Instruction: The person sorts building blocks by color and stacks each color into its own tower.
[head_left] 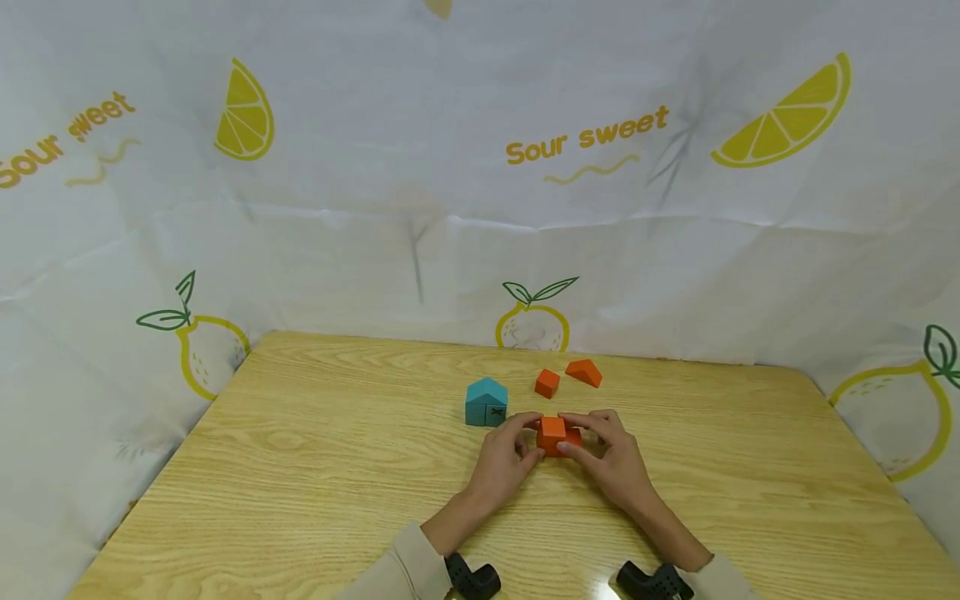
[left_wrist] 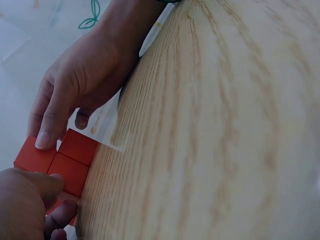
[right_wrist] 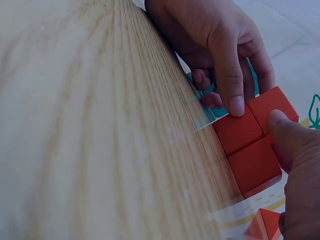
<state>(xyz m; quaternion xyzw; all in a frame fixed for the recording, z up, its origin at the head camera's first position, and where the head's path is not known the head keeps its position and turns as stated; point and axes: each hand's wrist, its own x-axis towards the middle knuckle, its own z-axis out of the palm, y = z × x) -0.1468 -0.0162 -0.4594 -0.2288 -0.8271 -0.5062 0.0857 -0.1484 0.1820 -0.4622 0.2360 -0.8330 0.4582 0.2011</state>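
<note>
Two orange cubes stand side by side on the table, and a third orange cube (head_left: 552, 425) sits on top, roughly over the left one. My right hand (head_left: 615, 462) pinches the upper cube, its thumb on the near face. My left hand (head_left: 501, 458) holds the lower left cube (right_wrist: 237, 134) from the side, thumb on its near face. The lower right cube (right_wrist: 255, 167) shows beside it in the right wrist view. The far sides of the cubes and some fingertips are hidden.
Left of my hands stands a small teal house of blocks (head_left: 486, 403), a triangular piece over two cubes, one marked with an X. Behind my hands lie a loose orange cube (head_left: 547, 383) and an orange triangular block (head_left: 585, 372). A white lemon-print sheet (head_left: 360, 267) surrounds the wooden table (head_left: 300, 467).
</note>
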